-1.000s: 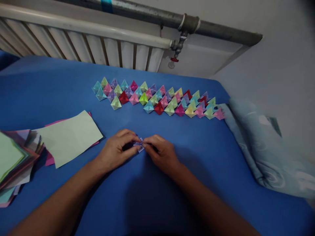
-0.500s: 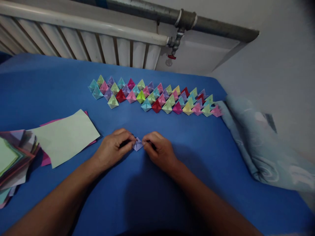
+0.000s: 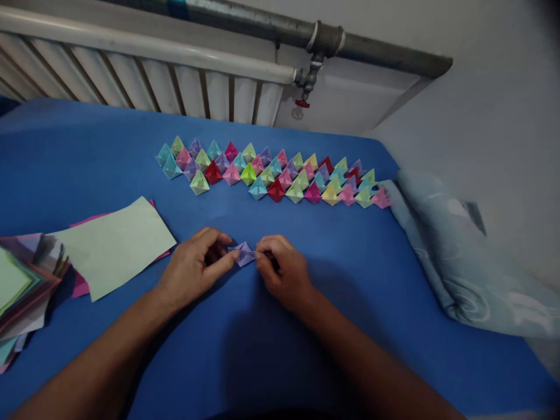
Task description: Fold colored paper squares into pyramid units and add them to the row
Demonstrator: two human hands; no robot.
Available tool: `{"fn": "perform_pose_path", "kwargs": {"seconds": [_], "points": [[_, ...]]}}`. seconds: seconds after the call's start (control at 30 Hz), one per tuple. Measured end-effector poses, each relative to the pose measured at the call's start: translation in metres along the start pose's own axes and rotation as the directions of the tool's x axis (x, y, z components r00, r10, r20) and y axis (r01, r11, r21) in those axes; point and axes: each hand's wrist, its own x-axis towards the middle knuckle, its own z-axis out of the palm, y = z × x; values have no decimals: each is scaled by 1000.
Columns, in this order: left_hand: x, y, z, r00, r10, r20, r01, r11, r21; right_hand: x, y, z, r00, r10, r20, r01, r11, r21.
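Holding a small purple folded paper piece (image 3: 245, 255) with 2 bare hands, low over the middle of the blue desk (image 3: 192, 367), with no way to tell resting from hovering just above it. Pinching its right tip between thumb and curled fingers of the right hand (image 3: 284, 271), pressed closely together. Touching its left end with the thumb of the left hand (image 3: 188, 271), with index fingertip parted from thumb; cannot tell about any pinching by the other fingers, partly hidden behind. Has, beyond both hands, a long band of folded paper pieces (image 3: 248, 174), packed close in staggered rows across the desk, in green, blue, pink, red, purple and yellow. Has also, to the left of the left hand and apart from it, 1 large pale green sheet (image 3: 118, 248), lying partly over magenta paper (image 3: 81, 286). Includes, at the far left, a fanned stack of coloured paper (image 3: 32, 291), beside that sheet. Shows, on the right, a folded grey-green blanket (image 3: 455, 262) near the right end of the band. Has, past the far edge, a white radiator (image 3: 184, 64), a grey pipe (image 3: 385, 53) and a red valve handle (image 3: 302, 104).
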Motion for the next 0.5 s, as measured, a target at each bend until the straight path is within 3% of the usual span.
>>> {"fn": "perform_pose_path", "kwargs": {"seconds": [0.23,0.5], "points": [[-8,12,10,975,-219,37,222,965,-140,-4,-7,5,991,-126,-31,127,992,6],[-5,7,14,955,-295,-17,262,873,-411,-4,-8,3,997,-77,-17,77,997,29]]}}
